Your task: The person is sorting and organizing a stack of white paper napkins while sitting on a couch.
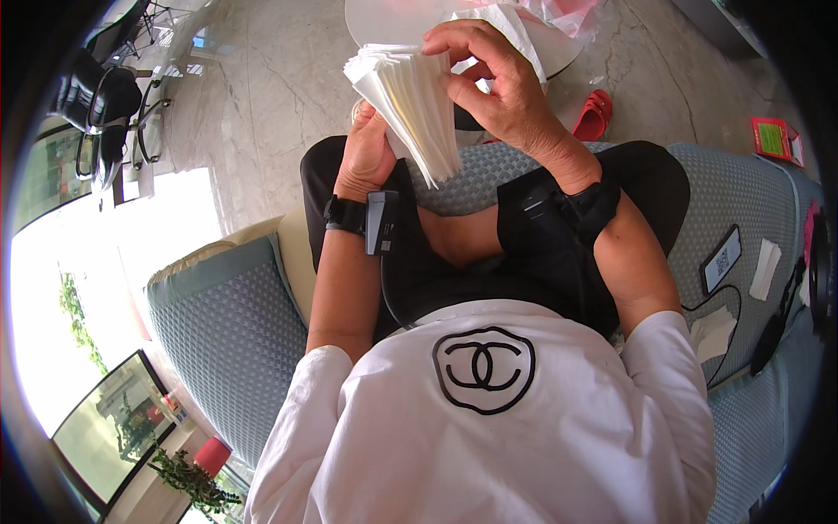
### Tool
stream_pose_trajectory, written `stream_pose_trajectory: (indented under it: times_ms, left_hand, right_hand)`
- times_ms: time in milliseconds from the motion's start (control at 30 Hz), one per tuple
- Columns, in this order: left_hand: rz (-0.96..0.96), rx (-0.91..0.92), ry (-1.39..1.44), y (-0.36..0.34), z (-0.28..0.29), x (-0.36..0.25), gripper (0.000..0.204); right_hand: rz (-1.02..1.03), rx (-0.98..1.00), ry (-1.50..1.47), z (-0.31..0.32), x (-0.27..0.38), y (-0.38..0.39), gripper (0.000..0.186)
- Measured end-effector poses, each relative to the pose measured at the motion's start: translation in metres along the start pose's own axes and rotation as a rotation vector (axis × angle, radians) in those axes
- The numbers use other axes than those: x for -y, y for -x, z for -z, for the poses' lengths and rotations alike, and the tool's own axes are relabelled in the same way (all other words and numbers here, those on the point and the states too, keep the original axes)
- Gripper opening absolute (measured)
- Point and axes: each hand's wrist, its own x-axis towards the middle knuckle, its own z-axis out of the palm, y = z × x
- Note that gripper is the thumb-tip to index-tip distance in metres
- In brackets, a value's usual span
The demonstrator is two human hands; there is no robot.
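A thick fanned stack of thin white folded tissues (410, 109) is held up above my lap, wider at the top and narrowing below. My left hand (367, 153) grips it from the left side, with its fingers mostly behind the stack. At the upper right edge of the stack, my right hand (497, 79) has its thumb and forefinger curled in on the sheets. Whether it pinches one sheet or several cannot be made out. Each wrist wears a black strap with a small device.
Ahead stands a round white table (375, 19) with a white package (515, 35) and pink plastic (567, 13). Red shoe (594, 115) on the floor. Right, on the blue quilted sofa (698, 175), lie a phone (721, 258) with a cable, loose tissues (764, 269) and a red-green box (777, 140).
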Motion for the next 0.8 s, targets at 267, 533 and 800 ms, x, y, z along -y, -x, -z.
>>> stream_pose_trajectory:
  times_ms: [267,533,800]
  left_hand:
    - [0.008,-0.034,-0.022,0.002,-0.008,-0.003,0.023]
    - [-0.053,-0.005,-0.022,0.001,-0.011,-0.003,0.023]
    - [-0.085,-0.025,0.006,-0.002,-0.005,-0.001,0.024]
  right_hand:
    - [0.038,0.012,0.038,-0.001,0.001,0.001,0.031]
    - [0.042,-0.173,0.076,0.001,0.024,-0.006,0.024]
    - [0.25,-0.048,0.401,0.005,0.01,-0.003,0.029]
